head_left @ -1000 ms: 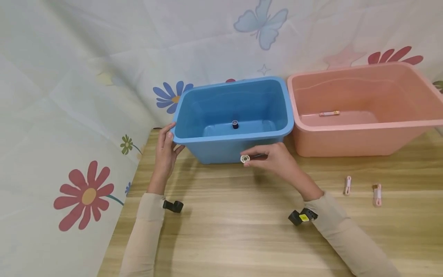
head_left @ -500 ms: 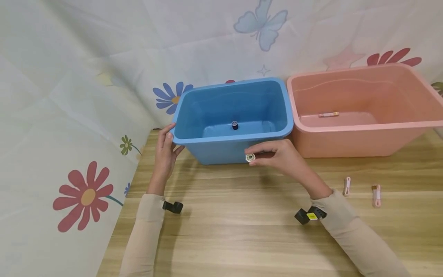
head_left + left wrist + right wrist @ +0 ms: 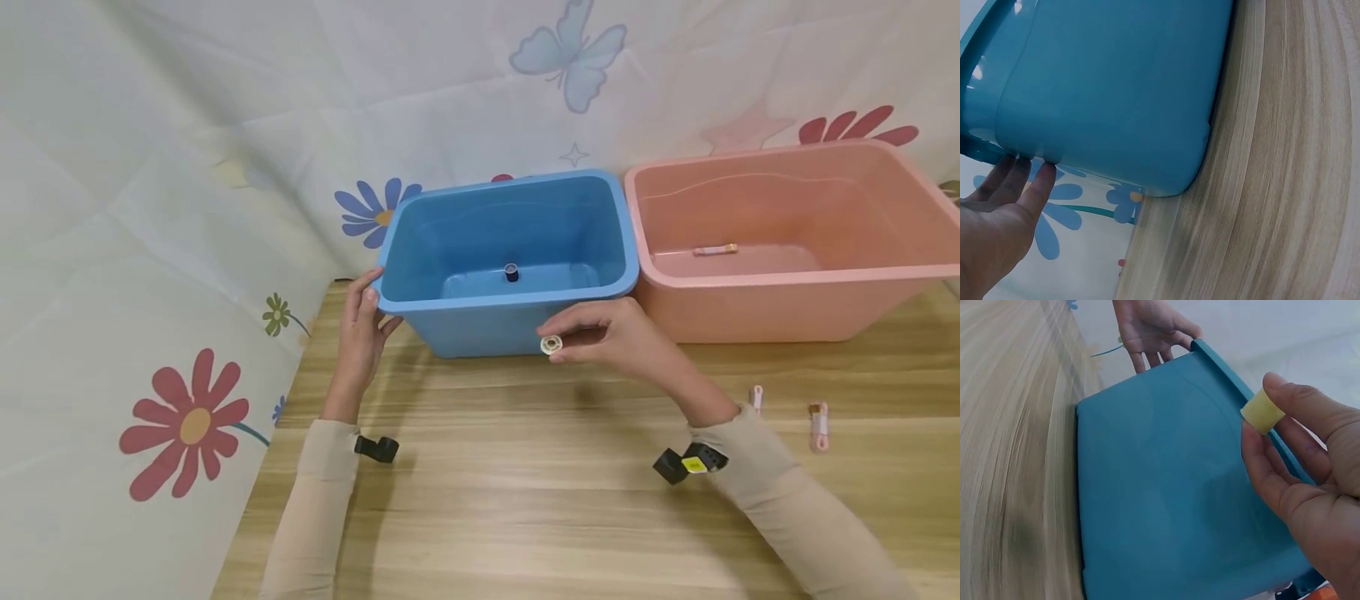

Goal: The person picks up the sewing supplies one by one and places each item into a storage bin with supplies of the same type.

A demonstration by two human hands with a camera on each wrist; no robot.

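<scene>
My right hand [image 3: 622, 340] pinches a small pale-yellow thread spool [image 3: 1263, 412] between thumb and fingers, just in front of the blue tub [image 3: 457, 306]. The spool's round whitish end faces the head camera. At the tub's left end, my left hand [image 3: 362, 333] rests against the rim, its fingers fairly straight; in the left wrist view the fingertips touch the wall under the rim. Inside the blue tub stands a small black spool [image 3: 512, 272]. To the right, the pink tub [image 3: 757, 308] has a slim pinkish-white bundle [image 3: 716, 249] on its floor.
Two small pink-and-white bundles lie on the wooden table [image 3: 510, 500] at the right: one bundle [image 3: 820, 426] in full view, another bundle [image 3: 757, 398] partly behind the right sleeve. A printed cloth [image 3: 450, 83] hangs behind both tubs, which stand side by side.
My right hand has moved a little to the right with the spool, still in front of the blue tub. The left hand and both tubs stay in place.
</scene>
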